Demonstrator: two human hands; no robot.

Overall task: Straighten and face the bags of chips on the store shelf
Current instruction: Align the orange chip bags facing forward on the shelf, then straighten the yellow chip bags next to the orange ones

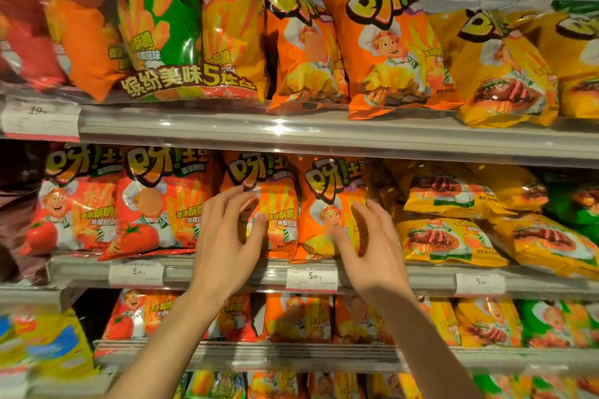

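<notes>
Two orange chip bags stand upright on the middle shelf (pixel 421 282): one (pixel 278 204) at centre and one (pixel 324 201) just to its right. My left hand (pixel 227 243) is spread in front of the centre orange bag, fingertips at its face, holding nothing. My right hand (pixel 372 246) is open with curled fingers at the right edge of the second orange bag, by a dark bag (pixel 379 181) behind it. Whether either hand touches a bag is unclear. Red tomato bags (pixel 155 204) stand to the left. Yellow bags (pixel 434 236) lie tilted and flat to the right.
The upper shelf (pixel 291 129) carries a large multipack (pixel 181 42), leaning orange bags (pixel 382 48) and yellow bags (pixel 505 74). The lower shelf (pixel 259 356) holds rows of red, orange, yellow and green bags. Price tags (pixel 311 278) hang on the shelf rails.
</notes>
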